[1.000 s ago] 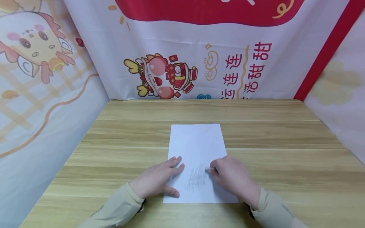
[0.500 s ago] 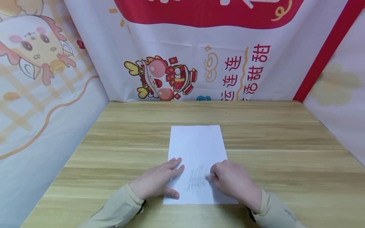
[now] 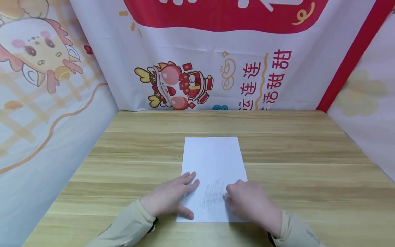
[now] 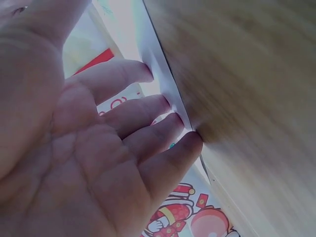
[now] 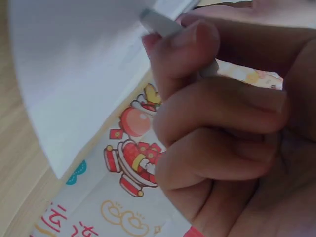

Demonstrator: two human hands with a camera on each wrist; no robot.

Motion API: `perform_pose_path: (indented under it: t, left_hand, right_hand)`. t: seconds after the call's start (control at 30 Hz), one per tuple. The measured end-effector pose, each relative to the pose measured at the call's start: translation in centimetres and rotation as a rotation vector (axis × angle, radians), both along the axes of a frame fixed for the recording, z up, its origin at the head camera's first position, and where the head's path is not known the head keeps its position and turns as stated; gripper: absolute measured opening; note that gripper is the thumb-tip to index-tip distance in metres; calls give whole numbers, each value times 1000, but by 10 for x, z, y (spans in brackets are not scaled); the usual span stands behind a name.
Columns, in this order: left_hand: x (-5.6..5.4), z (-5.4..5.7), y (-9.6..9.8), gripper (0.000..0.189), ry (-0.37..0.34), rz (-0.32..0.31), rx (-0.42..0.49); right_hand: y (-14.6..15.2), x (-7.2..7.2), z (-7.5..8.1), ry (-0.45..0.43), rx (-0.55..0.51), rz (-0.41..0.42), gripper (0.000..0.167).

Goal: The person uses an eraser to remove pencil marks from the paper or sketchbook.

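Observation:
A white sheet of paper (image 3: 213, 157) lies on the table, with a patch of grey pencil scribble (image 3: 213, 193) on its lower half. My left hand (image 3: 171, 195) rests on the sheet's left edge with its fingers spread; in the left wrist view the fingertips (image 4: 170, 103) press along that edge. At the right of the scribble, my right hand (image 3: 251, 204) pinches a small white eraser (image 5: 160, 22) between thumb and index finger. The eraser's tip is smudged grey and touches the paper. Most of the eraser is hidden by the fingers, and the other fingers are curled into the palm.
The wood-grain table (image 3: 139, 144) stretches around the sheet on all sides. A printed white and red cloth (image 3: 191, 44) hangs at its back edge, with more printed cloth (image 3: 40, 113) along the left and right sides.
My right hand has moved the eraser a little toward me along the scribble's right side. The left hand stays in place. The head view has tilted slightly upward.

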State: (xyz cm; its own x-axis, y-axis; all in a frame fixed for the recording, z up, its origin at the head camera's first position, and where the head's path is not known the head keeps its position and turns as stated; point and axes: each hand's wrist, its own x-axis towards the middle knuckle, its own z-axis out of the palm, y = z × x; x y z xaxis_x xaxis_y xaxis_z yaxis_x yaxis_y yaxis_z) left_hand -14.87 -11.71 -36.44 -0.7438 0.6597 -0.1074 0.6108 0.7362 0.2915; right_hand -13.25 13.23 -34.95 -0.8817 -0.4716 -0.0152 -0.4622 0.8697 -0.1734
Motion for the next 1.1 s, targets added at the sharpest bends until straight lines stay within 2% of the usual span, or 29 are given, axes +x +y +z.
perform_pose_path:
  t: [0.27,0.47,0.63,0.73,0.9,1.1]
  left_hand:
    - [2,-2,0,95,4,4,8]
    - [3,-2,-1,94,-16,-1,14]
    - [1,1,-2,94,-12,-9,17]
    - [1,1,-2,94,-17,-3,15]
    - [0,0,-1,94,-29,0,13]
    - [-1,0,-1,94,-30,1,12]
  right_hand:
    - [-2,-2,-4,69,-60,-3,29]
    - [-3,3,-3,14,-78,64,28]
    - [-3,-7,-3,62,-155,13,36]
    - [-4,-9,-4,92,-138,16,36]
    - [0,-3,-5,60,-120,92,36]
    - [-3,-7,-5,97,-149,74,33]
